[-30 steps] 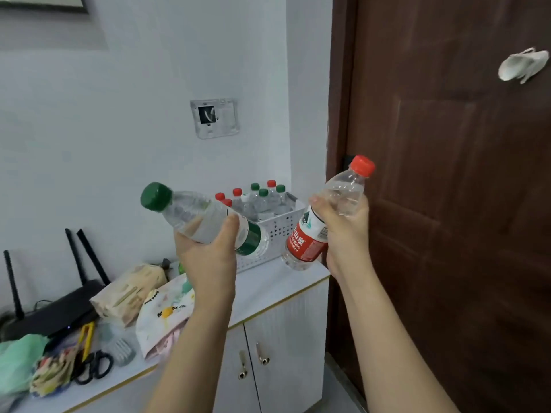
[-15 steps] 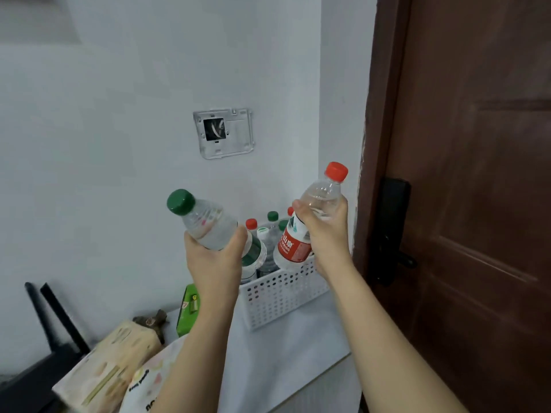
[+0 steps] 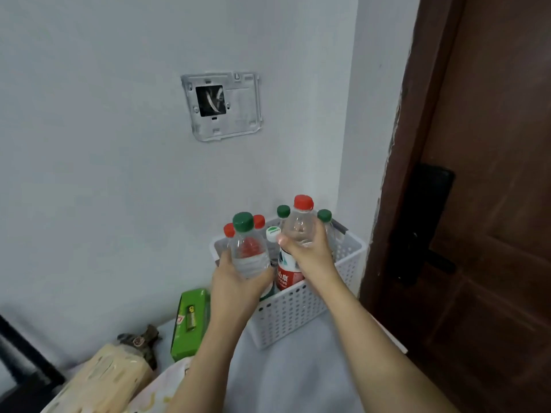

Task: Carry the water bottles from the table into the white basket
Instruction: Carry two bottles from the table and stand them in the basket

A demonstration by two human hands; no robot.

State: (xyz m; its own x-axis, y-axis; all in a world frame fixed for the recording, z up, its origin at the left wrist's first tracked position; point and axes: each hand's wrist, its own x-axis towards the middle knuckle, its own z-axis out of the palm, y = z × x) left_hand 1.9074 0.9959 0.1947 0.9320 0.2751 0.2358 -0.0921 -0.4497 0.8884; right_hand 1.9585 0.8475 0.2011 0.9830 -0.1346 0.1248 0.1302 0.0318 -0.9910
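Observation:
My left hand point(image 3: 238, 281) grips a clear green-capped bottle point(image 3: 247, 248), held upright over the near left part of the white basket point(image 3: 298, 311). My right hand point(image 3: 310, 254) holds a red-capped bottle with a red label point(image 3: 298, 234), its lower end inside the basket. The perforated basket stands on the white cabinet top point(image 3: 298, 377) in the corner by the door. Several other bottles with red and green caps point(image 3: 324, 216) stand in it behind my hands, partly hidden.
A brown door point(image 3: 492, 204) with a black lock handle point(image 3: 423, 225) is close on the right. A green box point(image 3: 190, 323), a beige package point(image 3: 110, 377) and a dark object lie left of the basket. An open wall plate point(image 3: 222, 105) sits above.
Both hands moved forward and down with their bottles, from tilted in the air to upright over the basket. The view has come closer to the basket.

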